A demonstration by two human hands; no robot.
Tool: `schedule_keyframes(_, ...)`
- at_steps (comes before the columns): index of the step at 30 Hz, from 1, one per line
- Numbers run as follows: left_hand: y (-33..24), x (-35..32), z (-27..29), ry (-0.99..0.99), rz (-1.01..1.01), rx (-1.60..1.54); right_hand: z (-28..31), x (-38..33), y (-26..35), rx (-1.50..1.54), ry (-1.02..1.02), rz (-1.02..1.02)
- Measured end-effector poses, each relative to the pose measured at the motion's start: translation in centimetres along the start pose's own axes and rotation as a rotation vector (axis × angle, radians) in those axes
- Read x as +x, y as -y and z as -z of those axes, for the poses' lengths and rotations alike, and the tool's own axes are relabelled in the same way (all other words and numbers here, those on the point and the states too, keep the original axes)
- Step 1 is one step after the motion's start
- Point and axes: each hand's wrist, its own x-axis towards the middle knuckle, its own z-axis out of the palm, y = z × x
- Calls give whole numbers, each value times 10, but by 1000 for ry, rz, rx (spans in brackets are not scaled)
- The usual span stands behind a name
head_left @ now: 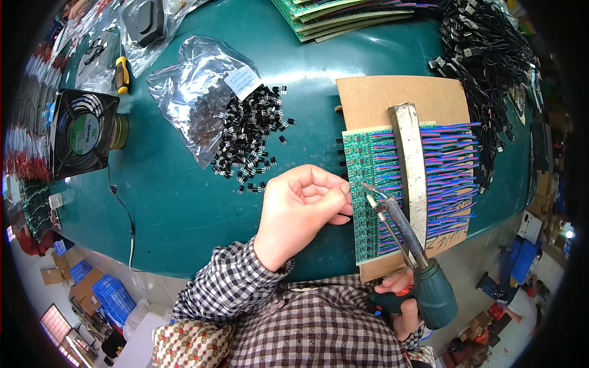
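Note:
My right hand grips a dark green soldering gun by its handle. The gun's metal barrel slants up and left, its tip over the left part of a panel of green circuit boards. At that panel's left edge, my left hand is closed in a pinch; whatever its fingertips hold is hidden. Rows of blue, red and black wires run rightward from the boards. Across the wires lies a worn metal bar. Beneath everything is a brown cardboard sheet.
Several loose black three-legged components spill from a clear plastic bag. A fan stands at left, near a yellow screwdriver. Stacked green boards sit at the back; bundled black cables lie far right.

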Motion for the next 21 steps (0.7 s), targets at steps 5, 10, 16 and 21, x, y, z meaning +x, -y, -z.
schedule_keyframes(5, 0, 0, 0, 4, -8, -12, -1, 0, -2, 24, -12, -5)
schedule_keyframes(10, 0, -1, 0, 3, -23, -14, -4, 1, 0, 26, -14, -24)
schedule_keyframes(16, 1, 0, 0, 5, -26, -22, -7, 4, 2, -19, -35, -58)
schedule_keyframes(21, 1, -1, 0, 7, -28, -19, -8, 5, 4, -47, -32, -63)
